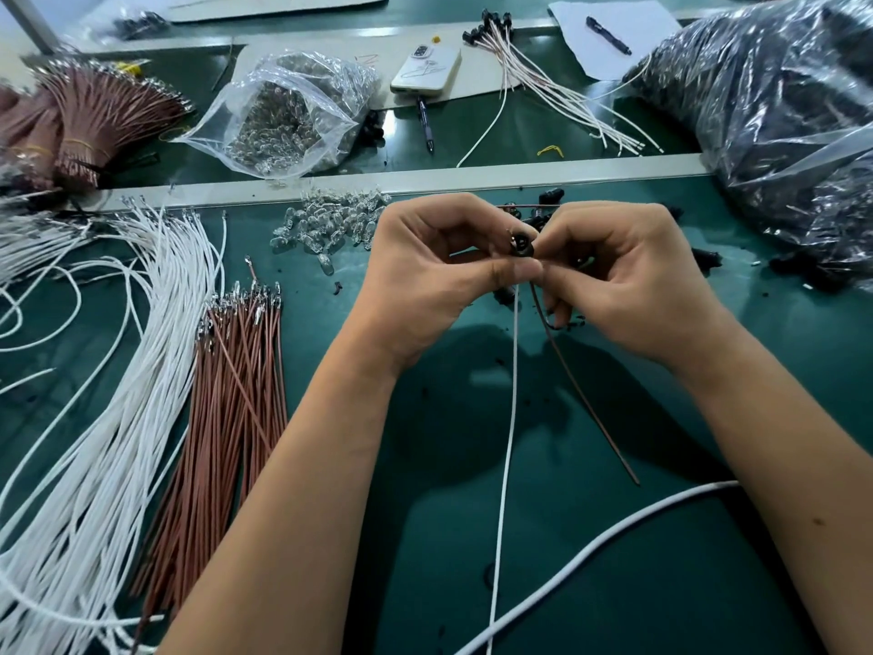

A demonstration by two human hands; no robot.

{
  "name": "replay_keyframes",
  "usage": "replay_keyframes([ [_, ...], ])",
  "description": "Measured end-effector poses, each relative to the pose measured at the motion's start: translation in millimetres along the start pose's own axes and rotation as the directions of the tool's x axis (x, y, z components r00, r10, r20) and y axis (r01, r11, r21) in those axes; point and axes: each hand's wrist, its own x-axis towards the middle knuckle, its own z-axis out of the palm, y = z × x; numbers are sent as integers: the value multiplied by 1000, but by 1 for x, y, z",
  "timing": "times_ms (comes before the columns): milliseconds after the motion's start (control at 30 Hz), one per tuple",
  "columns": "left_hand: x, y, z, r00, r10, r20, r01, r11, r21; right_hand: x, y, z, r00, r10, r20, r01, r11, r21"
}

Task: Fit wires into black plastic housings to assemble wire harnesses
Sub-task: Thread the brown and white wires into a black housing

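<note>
Head view, green work mat (661, 583). Both hands meet at frame centre, raised just above the mat.

Left hand (425, 271): fingers curled, thumb and forefinger pinching a small round black plastic housing (522, 244) with its open end facing the camera. Right hand (628, 276): fingers also curled, thumb tip pressed against the housing from the right, the fingertips touching those of the left hand. Whether the right hand's lower fingers also pinch a wire cannot be told.

Two wires hang from the housing toward the lower frame: a white wire (508, 442) running nearly straight down, and a brown wire (586, 399) slanting down and right. How deep either sits in the housing is hidden by the fingers.

Left of frame: a loose fan of white wires (118, 394) with metal terminals at the upper ends; just beside it, nearer the centre, a bundle of brown wires (231, 394), terminals up. Upper left: banded brown wire bundles (94, 125). Above the hands: a scatter of small clear glass bulbs (330, 224) on the mat, and behind a pale rail a clear plastic bag of bulbs (293, 115). Upper centre: a phone (425, 68) face down, a pen (425, 125) below it, and a group of finished harnesses (557, 82) with black housings and pale wires. Upper right: a large bag of black housings (779, 101). A thick white cable (614, 536) crosses the lower right.
</note>
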Motion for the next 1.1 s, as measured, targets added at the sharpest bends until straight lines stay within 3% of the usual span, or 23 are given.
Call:
replay_keyframes([
  [467, 0, -1, 3, 998, 42, -40, -44, 997, -60, 2, 3, 1, 996, -83, 33, 89, 963, -254],
  [700, 0, -8, 1, 997, -46, -63, 36, 986, -162, 1, 2, 6, 995, -90, -50, 80, 982, -169],
  [1100, 2, -10, 9, 966, -199, -164, 165, 966, -201, 3, 2, 5, 998, -55, -13, 50, 968, -247],
])
